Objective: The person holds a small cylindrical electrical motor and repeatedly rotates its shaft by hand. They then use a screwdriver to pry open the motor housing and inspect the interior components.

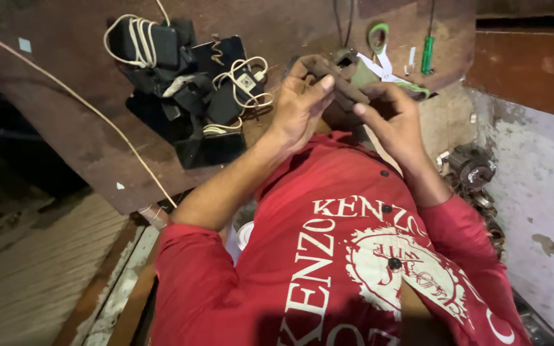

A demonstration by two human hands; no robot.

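Note:
Both of my hands are raised over the near edge of a brown workbench [84,128], gripping one small dark brown, grimy part [338,83]. My left hand [299,106] wraps the part's left end, thumb pressed on top. My right hand [392,122] pinches its right end with thumb and fingers. What the part is exactly cannot be made out. My red printed shirt [328,256] fills the lower part of the view.
A heap of black chargers and boxes [187,90] with coiled white cables lies on the bench at left. Green-handled scissors [383,48] and a green screwdriver [427,54] lie behind my hands. Rusty metal parts [472,170] sit by the pale wall at right.

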